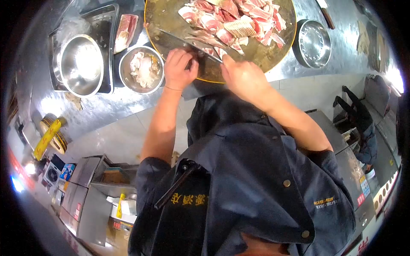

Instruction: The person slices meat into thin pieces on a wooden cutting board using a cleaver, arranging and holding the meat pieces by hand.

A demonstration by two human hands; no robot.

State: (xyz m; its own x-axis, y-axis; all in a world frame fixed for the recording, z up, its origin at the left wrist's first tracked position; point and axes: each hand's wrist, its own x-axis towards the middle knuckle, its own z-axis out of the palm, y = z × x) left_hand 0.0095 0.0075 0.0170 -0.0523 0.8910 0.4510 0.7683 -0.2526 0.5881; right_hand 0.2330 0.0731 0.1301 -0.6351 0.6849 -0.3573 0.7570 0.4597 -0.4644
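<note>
My right hand point(245, 79) is closed around the handle end of a knife point(188, 44), whose long blade slants up and left across the round chopping board point(171, 13). At the board's near edge, just below the blade, my left hand point(180, 70) has its fingers curled with the thumb bent towards them. Whatever its fingertips hold, if anything, is hidden. Beyond the blade lies a heap of sliced raw meat point(232, 21), pink with pale fat. A few slices rest right against the blade, close to my right hand.
Left of the board are a metal bowl of meat scraps point(142, 70), a slab of meat point(126, 33), and a shiny metal bowl point(81, 64) on a dark tray point(112, 81). Another metal bowl point(314, 45) and a second knife point(326, 16) lie right. A person point(363, 123) stands far right.
</note>
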